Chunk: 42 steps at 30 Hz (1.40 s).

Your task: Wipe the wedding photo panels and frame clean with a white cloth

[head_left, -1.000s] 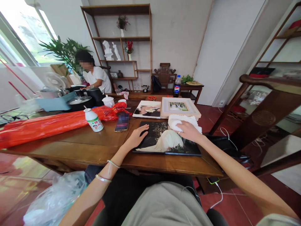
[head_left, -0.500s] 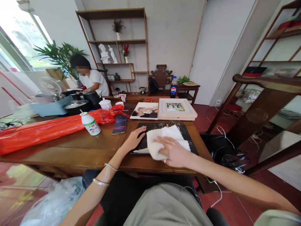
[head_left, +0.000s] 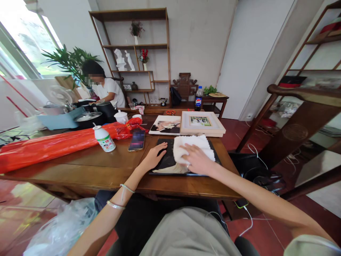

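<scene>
the foreground is filled by a wooden surface (head_left: pixel 106 163), across whose left part a long red bundle (head_left: pixel 53 145) is laid. near the front edge a dark panel (head_left: pixel 169 158) is set flat, with a pale shape seen along its lower part. behind the panel a pale frame (head_left: pixel 202 121) is placed, and just to its left a print (head_left: pixel 165 125) is laid. the panel's middle and right are largely covered by a white cloth (head_left: pixel 201 145). the cloth is pressed by the right hand (head_left: pixel 198 160), its fingers spread; as the thumb is hidden, it cannot be told whether any fabric is gripped. the panel's left part is touched by the left hand (head_left: pixel 154 156), which is laid flat with fingers extended and nothing grasped. behind the frame a cola bottle (head_left: pixel 198 98) is stood, and in front of the bundle a white bottle (head_left: pixel 105 139) is seen. a phone (head_left: pixel 136 139) is laid between that bottle and the panel, and orange scissors (head_left: pixel 170 112) are placed behind the print.
</scene>
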Available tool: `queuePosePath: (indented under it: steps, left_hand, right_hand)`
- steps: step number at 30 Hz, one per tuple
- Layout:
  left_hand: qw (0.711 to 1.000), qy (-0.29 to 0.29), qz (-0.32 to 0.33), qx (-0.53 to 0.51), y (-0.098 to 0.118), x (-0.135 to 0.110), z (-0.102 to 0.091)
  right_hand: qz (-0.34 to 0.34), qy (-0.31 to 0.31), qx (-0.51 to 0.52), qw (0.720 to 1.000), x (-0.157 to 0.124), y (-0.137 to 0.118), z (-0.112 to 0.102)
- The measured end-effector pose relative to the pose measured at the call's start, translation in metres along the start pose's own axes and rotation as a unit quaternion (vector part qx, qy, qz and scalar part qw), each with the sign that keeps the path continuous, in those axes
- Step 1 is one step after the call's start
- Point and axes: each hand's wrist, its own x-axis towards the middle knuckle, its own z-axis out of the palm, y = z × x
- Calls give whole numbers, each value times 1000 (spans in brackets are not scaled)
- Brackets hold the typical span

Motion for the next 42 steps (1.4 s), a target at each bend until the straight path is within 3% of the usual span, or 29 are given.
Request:
queuePosePath:
  steps: [3,6,13,17,22,25,29,33,38,42]
  left_hand:
    - [1000,-6,1,9,0,0,-1]
    - [1000,-9,5,8,1,0,-2]
    - [1000,8,-4,-13,0,0,1]
    - [999,7,-23,-43,-2,2,0]
    - [995,-3,-61,-82,-4,2,-4]
    - [995,1,-36,-94,-6,0,-5]
    - [997,-2,-25,-75,-4,-1,-4]
    - [999,-2,-14,-52,0,0,-2]
    - [1000,8,-17,-18,-1,2,1]
    - [1000,1,-12,1,-1,2,0]
  right_hand:
    - [-42,-13,14,999,-9,-39,-2]
    - [-58,-19,16,998,-12,-57,-5]
    - [44,-19,-22,999,15,-22,-6]
    - [77,-25,-54,995,29,-38,1]
    - [-7,3,-57,998,22,-93,2]
    - [-47,13,-47,998,15,-107,-3]
    - [-55,7,5,998,14,-83,-10]
    - [20,-7,14,1000,29,-36,-10]
    - [80,1,-15,997,70,7,-1]
    - [58,18,14,998,110,12,8]
